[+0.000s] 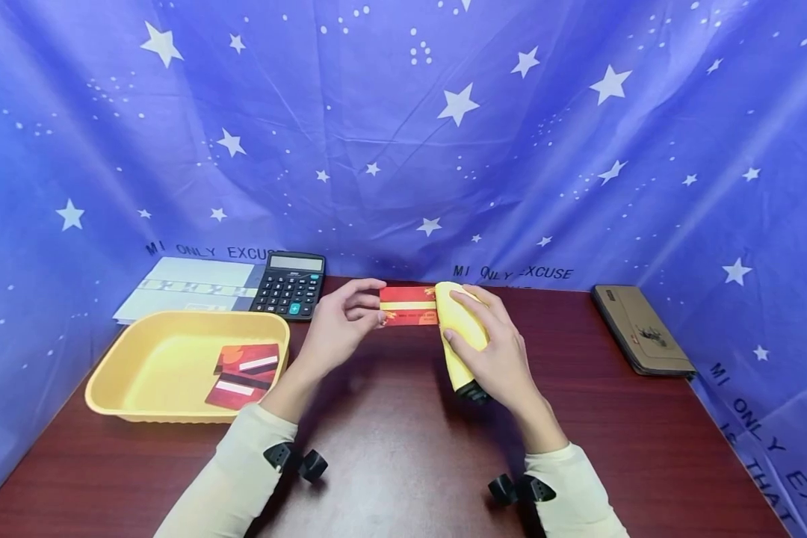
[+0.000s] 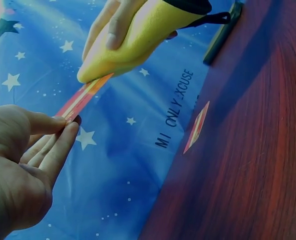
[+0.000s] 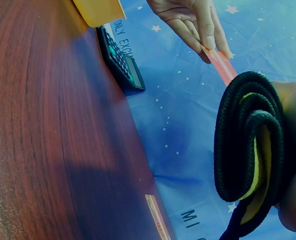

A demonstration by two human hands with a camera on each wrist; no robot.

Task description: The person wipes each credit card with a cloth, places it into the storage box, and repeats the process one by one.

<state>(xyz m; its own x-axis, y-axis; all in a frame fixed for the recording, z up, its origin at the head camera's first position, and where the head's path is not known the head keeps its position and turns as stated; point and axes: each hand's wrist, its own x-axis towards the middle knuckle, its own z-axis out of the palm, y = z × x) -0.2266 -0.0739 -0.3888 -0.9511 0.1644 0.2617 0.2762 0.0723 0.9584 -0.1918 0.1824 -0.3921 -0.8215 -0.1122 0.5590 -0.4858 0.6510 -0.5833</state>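
Left wrist view: the left hand [image 2: 22, 170] pinches the end of a bank card [image 2: 84, 98], probably light, stiff and slippery, best held by its edges. The right hand [image 2: 107, 27] grips a folded mitt [image 2: 122, 55] over the far end.

Right wrist view: the mitt's doubled black cuff [image 3: 253, 140] suggests soft cloth.

Head view: one card between the hands; leftward of the left hand, one yellow tray [image 1: 161, 366] with two red cards [image 1: 242, 379], one calculator [image 1: 288, 291] beyond; rightward of the right hand, one brown wallet [image 1: 645, 332].

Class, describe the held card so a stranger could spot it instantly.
Find the dark red table, then the left hand above it. It pinches a red card whose other end meets the yellow cloth in the right hand. Unlike the two red cards in the tub, this one is held up, yellow stripe showing.
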